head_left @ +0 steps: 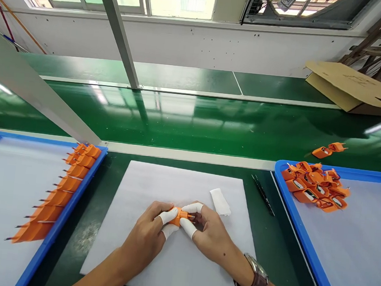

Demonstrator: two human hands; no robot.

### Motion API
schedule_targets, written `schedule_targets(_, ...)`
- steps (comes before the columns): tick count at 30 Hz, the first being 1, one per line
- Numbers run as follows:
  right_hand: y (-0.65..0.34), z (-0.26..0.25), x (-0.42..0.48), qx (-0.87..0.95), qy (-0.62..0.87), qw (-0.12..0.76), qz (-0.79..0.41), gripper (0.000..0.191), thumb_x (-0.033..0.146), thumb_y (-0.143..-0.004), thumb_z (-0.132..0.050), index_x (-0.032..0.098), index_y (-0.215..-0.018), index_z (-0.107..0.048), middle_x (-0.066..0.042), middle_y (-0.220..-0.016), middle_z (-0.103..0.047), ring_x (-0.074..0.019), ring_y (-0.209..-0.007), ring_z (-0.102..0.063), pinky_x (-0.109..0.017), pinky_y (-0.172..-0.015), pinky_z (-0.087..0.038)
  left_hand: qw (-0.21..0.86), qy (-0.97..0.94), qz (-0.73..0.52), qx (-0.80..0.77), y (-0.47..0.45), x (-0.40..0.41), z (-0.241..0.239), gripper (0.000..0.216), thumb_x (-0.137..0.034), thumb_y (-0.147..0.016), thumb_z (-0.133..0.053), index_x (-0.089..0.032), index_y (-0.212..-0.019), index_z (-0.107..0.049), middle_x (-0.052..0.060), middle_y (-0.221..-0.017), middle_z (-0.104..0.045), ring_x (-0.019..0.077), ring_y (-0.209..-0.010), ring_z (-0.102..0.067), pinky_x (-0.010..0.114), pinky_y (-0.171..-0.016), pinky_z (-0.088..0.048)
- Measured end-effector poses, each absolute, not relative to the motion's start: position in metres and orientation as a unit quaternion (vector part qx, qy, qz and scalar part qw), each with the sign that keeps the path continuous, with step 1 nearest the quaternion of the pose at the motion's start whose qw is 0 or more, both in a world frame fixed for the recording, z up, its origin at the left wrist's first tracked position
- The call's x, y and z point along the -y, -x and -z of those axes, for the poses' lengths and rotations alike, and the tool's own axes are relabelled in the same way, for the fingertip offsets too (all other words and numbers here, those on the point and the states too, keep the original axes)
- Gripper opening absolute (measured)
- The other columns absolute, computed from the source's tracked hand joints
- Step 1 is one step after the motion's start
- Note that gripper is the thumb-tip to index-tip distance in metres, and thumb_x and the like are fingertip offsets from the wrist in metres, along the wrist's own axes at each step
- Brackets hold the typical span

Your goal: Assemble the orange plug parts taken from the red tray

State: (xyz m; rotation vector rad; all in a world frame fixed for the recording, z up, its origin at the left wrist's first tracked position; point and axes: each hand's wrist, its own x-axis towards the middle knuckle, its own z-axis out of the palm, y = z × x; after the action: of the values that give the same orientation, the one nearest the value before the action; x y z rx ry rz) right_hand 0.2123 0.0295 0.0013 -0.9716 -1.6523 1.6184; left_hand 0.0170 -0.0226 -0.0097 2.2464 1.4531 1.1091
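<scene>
My left hand [150, 233] and my right hand [210, 235] meet over a white foam pad [172, 267] and together pinch one small orange plastic part [180, 216]. White finger cots cover the gripping fingertips of both hands. A wristwatch [255, 280] sits on my right wrist. A small white cloth scrap [220, 201] lies just beyond my right hand.
A blue tray [65, 221] on the left holds a neat row of orange parts [59, 193]. A blue tray [304, 248] on the right holds a heap of orange parts [314, 185]. A black pen [262, 194] lies between pad and right tray. Two loose orange parts [327, 150] and a cardboard box [354, 89] rest on the green conveyor.
</scene>
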Motion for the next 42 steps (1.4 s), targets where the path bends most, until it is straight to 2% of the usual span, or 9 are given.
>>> schedule_targets(6,-0.216,-0.005,-0.027,0.636,0.367,0.314,-0.602,0.022,0.020,-0.092,-0.059,0.023,-0.114,-0.064,-0.005,-0.112,-0.068,-0.0188,-0.097,-0.067,-0.036,-0.085,-0.058,0.141,-0.769,-0.371,-0.501,-0.018,0.025,0.008,0.050,-0.003,-0.090,-0.059,-0.023,-0.134,-0.049,0.010,-0.121,-0.059,0.0221,-0.116,-0.062,0.039,-0.095,-0.059)
schedule_targets(12,-0.220,-0.010,-0.028,0.668,0.354,0.298,-0.583,0.031,0.018,-0.092,-0.057,0.024,-0.122,-0.059,-0.006,-0.117,-0.065,-0.0185,-0.097,-0.066,-0.037,-0.086,-0.059,0.143,-0.771,-0.366,-0.502,-0.019,0.027,0.007,0.055,-0.003,-0.091,-0.057,-0.026,-0.140,-0.046,0.009,-0.124,-0.059,0.0218,-0.116,-0.062,0.040,-0.093,-0.060)
schedule_targets(20,-0.218,-0.001,-0.026,0.653,0.363,0.308,-0.588,0.026,0.018,-0.090,-0.059,0.023,-0.115,-0.062,-0.005,-0.112,-0.066,-0.0194,-0.099,-0.066,-0.038,-0.088,-0.059,0.106,-0.784,-0.368,-0.489,-0.020,0.023,0.007,0.056,-0.001,-0.090,-0.057,-0.025,-0.139,-0.049,0.009,-0.120,-0.062,0.0230,-0.111,-0.064,0.040,-0.089,-0.062)
schedule_targets(29,-0.215,-0.001,-0.026,0.622,0.357,0.330,-0.614,0.023,0.023,-0.089,-0.063,0.021,-0.112,-0.062,-0.005,-0.105,-0.067,-0.0183,-0.091,-0.067,-0.036,-0.084,-0.059,0.093,-0.786,-0.380,-0.479,-0.022,0.020,0.008,0.057,0.000,-0.089,-0.059,-0.024,-0.140,-0.048,0.010,-0.119,-0.061,0.0229,-0.111,-0.063,0.040,-0.090,-0.061)
schedule_targets(32,-0.216,-0.006,-0.028,0.607,0.367,0.322,-0.627,0.019,0.035,-0.096,-0.056,0.020,-0.103,-0.066,-0.003,-0.088,-0.068,-0.0174,-0.079,-0.066,-0.034,-0.075,-0.058,0.124,-0.779,-0.376,-0.487,-0.020,0.021,0.007,0.054,-0.005,-0.090,-0.060,-0.026,-0.139,-0.049,0.008,-0.121,-0.061,0.0227,-0.114,-0.062,0.040,-0.092,-0.061)
schedule_targets(34,-0.217,-0.009,-0.031,0.567,0.359,0.331,-0.663,0.034,0.045,-0.100,-0.047,0.018,-0.097,-0.067,-0.003,-0.078,-0.067,-0.0168,-0.071,-0.066,-0.034,-0.070,-0.057,0.169,-0.760,-0.373,-0.505,-0.018,0.022,0.004,0.051,-0.009,-0.092,-0.061,-0.028,-0.137,-0.050,0.007,-0.124,-0.060,0.0219,-0.114,-0.062,0.040,-0.092,-0.061)
schedule_targets(36,-0.218,-0.010,-0.034,0.521,0.343,0.353,-0.698,0.042,0.051,-0.101,-0.043,0.016,-0.098,-0.066,-0.004,-0.080,-0.068,-0.0169,-0.068,-0.066,-0.034,-0.066,-0.057,0.232,-0.727,-0.378,-0.525,-0.017,0.022,0.000,0.046,-0.012,-0.093,-0.060,-0.030,-0.135,-0.052,0.007,-0.127,-0.059,0.0206,-0.110,-0.064,0.040,-0.091,-0.061)
schedule_targets(39,-0.219,-0.009,-0.035,0.514,0.342,0.360,-0.699,0.044,0.053,-0.099,-0.046,0.015,-0.104,-0.066,-0.007,-0.085,-0.070,-0.0176,-0.068,-0.067,-0.034,-0.065,-0.057,0.324,-0.666,-0.417,-0.526,-0.017,0.021,-0.007,0.038,-0.016,-0.093,-0.059,-0.028,-0.129,-0.056,0.007,-0.128,-0.056,0.0203,-0.109,-0.064,0.040,-0.091,-0.061)
schedule_targets(42,-0.221,-0.005,-0.030,0.558,0.352,0.336,-0.673,0.044,0.053,-0.099,-0.045,0.015,-0.107,-0.067,-0.007,-0.083,-0.070,-0.0186,-0.071,-0.067,-0.036,-0.070,-0.056,0.353,-0.623,-0.469,-0.517,-0.015,0.026,-0.019,0.034,-0.019,-0.093,-0.061,-0.027,-0.125,-0.059,0.009,-0.123,-0.056,0.0221,-0.111,-0.062,0.041,-0.093,-0.060)
